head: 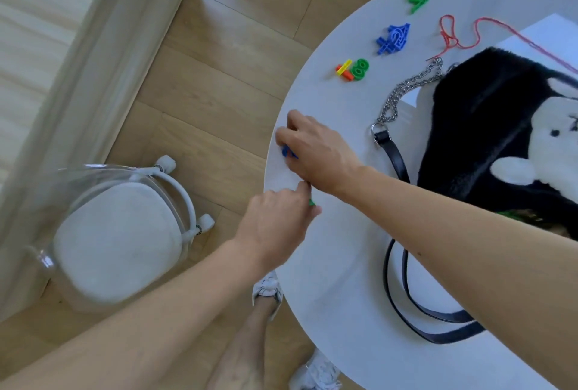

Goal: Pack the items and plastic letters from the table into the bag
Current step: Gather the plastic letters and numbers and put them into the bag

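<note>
A black furry bag [488,127] with a white figure lies at the right of the round white table [344,280]; its chain [403,92] and black strap [403,283] trail over the top. My right hand [316,152] is at the table's left edge, fingers closed on a blue plastic piece [288,152]. Just below it, my left hand [278,220] pinches a green piece [311,202], mostly hidden. Further back lie a green 8 [359,69] beside yellow and orange pieces [344,70], a heap of blue letters [393,38] and a green letter [417,3].
A red string [453,36] loops on the table behind the bag, near a white sheet [547,33]. On the wooden floor to the left stands a clear chair with a white cushion [115,239]. My legs and white shoes [267,289] are beside the table's edge.
</note>
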